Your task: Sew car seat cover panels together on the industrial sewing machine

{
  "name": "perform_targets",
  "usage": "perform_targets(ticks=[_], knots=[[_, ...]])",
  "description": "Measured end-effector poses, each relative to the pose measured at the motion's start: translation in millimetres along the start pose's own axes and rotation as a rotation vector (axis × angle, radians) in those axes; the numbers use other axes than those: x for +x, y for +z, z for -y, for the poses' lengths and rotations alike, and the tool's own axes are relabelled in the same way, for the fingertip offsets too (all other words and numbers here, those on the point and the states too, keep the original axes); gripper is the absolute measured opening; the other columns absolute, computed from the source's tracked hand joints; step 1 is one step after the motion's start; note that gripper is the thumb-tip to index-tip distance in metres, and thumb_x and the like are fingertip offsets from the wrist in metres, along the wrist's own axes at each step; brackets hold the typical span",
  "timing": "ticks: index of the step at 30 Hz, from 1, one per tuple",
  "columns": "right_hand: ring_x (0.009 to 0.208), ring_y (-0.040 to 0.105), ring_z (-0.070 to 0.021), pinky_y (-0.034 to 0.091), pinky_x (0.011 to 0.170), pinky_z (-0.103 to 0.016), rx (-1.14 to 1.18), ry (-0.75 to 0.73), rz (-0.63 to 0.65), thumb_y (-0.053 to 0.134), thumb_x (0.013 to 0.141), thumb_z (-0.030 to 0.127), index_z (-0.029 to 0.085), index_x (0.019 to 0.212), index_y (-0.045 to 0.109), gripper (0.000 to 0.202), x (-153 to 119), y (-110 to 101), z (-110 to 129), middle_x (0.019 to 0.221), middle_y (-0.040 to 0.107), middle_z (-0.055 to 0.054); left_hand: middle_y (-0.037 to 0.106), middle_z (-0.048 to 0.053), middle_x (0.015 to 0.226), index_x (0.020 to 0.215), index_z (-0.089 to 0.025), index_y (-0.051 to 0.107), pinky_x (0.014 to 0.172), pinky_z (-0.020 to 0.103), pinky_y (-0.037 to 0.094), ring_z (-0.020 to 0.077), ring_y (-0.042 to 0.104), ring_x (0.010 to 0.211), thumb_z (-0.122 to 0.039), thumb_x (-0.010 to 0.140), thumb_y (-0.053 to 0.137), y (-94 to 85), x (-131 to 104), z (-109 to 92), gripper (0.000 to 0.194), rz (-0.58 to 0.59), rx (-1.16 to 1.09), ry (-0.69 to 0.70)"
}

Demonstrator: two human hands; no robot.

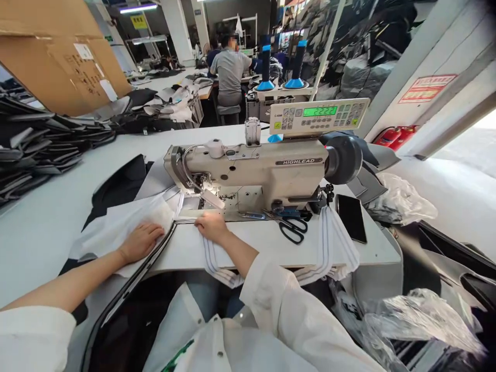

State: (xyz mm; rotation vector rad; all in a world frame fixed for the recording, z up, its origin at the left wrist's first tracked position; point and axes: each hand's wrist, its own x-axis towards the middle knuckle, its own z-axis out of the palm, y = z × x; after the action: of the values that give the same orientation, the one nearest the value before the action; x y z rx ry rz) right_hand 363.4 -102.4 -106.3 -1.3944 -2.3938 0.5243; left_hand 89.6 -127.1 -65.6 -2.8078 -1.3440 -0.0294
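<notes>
My left hand (142, 242) lies flat, palm down, on a white sheet (116, 222) over grey and black fabric, left of the needle area. Fingers closed, my right hand (211, 227) holds the end of a white strip with blue lines (211, 258) just in front of the sewing machine (248, 168). That strip hangs over the table's front edge and runs right to folded loops. A black-edged piece (127, 289) slopes from beside the needle down toward the lower left. The needle tip is hidden by the lamp glare.
Black scissors (293, 229), a blue-handled snipper (252, 215) and a phone (351, 218) lie to the right. Stacked dark fabric (39, 144) stands at the left, with a cardboard box (62, 57) behind. Plastic-wrapped pieces (422, 320) are at lower right. A person (229, 72) sits farther back.
</notes>
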Motion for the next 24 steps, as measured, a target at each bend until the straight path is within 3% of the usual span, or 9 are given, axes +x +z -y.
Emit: perform_targets(ticks=[4, 9, 13, 16, 19, 21, 24], knots=[[0.086, 0.055, -0.0171, 0.038, 0.074, -0.026, -0.012, -0.027, -0.003, 0.043, 0.089, 0.025, 0.026, 0.103, 0.067, 0.028, 6.2, 3.4, 0.5, 0.094, 0.061, -0.002, 0.063, 0.011, 0.103, 0.093, -0.018, 0.061, 0.089, 0.042, 0.040, 0.0256, 0.054, 0.094, -0.016, 0.076, 0.041, -0.3, 4.9, 4.0, 0.027, 0.025, -0.017, 0.011], [0.093, 0.053, -0.0171, 0.039, 0.080, -0.026, -0.038, -0.074, -0.083, 0.040, 0.091, 0.021, 0.024, 0.116, 0.061, 0.033, 8.8, -2.2, 5.8, 0.096, 0.061, -0.004, 0.063, 0.011, 0.094, 0.086, -0.017, 0.061, 0.089, 0.040, 0.038, 0.0242, 0.054, 0.092, -0.016, 0.081, 0.040, 1.9, 6.9, -7.3, 0.022, -0.038, -0.046, -0.103], [0.100, 0.051, -0.0192, 0.038, 0.089, -0.029, -0.093, -0.020, -0.230, 0.041, 0.088, 0.015, 0.018, 0.118, 0.060, 0.036, -23.1, -23.6, -6.2, 0.109, 0.060, -0.008, 0.061, 0.011, 0.092, 0.087, -0.015, 0.060, 0.089, 0.041, 0.037, 0.0240, 0.054, 0.092, -0.017, 0.086, 0.037, 2.8, 9.4, -18.6, 0.023, -0.093, -0.043, -0.194], [0.104, 0.048, -0.0281, 0.034, 0.093, -0.043, -0.182, 0.126, -0.368, 0.037, 0.090, 0.017, 0.014, 0.113, 0.063, 0.035, -68.4, -42.5, -31.0, 0.110, 0.059, -0.015, 0.061, 0.009, 0.091, 0.087, -0.016, 0.059, 0.087, 0.040, 0.037, 0.0229, 0.054, 0.091, -0.017, 0.086, 0.039, 1.9, 7.1, -18.4, 0.020, -0.112, -0.060, -0.188], [0.104, 0.048, -0.0317, 0.034, 0.087, -0.048, -0.470, 0.281, -0.420, 0.039, 0.092, 0.027, 0.018, 0.113, 0.063, 0.033, -103.0, -52.9, -53.8, 0.113, 0.060, -0.014, 0.061, 0.007, 0.090, 0.087, -0.017, 0.059, 0.086, 0.039, 0.037, 0.0217, 0.054, 0.088, -0.016, 0.085, 0.041, 0.8, 3.8, -11.3, 0.018, -0.122, -0.096, -0.150], [0.097, 0.051, -0.0289, 0.036, 0.083, -0.044, -0.589, 0.305, -0.364, 0.039, 0.092, 0.029, 0.019, 0.108, 0.065, 0.032, -107.7, -54.2, -62.5, 0.106, 0.063, -0.012, 0.061, 0.007, 0.090, 0.087, -0.017, 0.059, 0.085, 0.038, 0.037, 0.0213, 0.054, 0.088, -0.015, 0.084, 0.042, 0.7, 2.7, -6.1, 0.017, -0.125, -0.127, -0.127], [0.087, 0.052, -0.0262, 0.037, 0.077, -0.040, -0.614, 0.333, -0.335, 0.039, 0.093, 0.030, 0.017, 0.098, 0.069, 0.033, -88.7, -51.8, -68.5, 0.092, 0.064, -0.013, 0.061, 0.008, 0.090, 0.088, -0.017, 0.059, 0.085, 0.038, 0.037, 0.0214, 0.055, 0.089, -0.015, 0.084, 0.042, 0.7, 2.3, -3.0, 0.018, -0.125, -0.165, -0.112]])
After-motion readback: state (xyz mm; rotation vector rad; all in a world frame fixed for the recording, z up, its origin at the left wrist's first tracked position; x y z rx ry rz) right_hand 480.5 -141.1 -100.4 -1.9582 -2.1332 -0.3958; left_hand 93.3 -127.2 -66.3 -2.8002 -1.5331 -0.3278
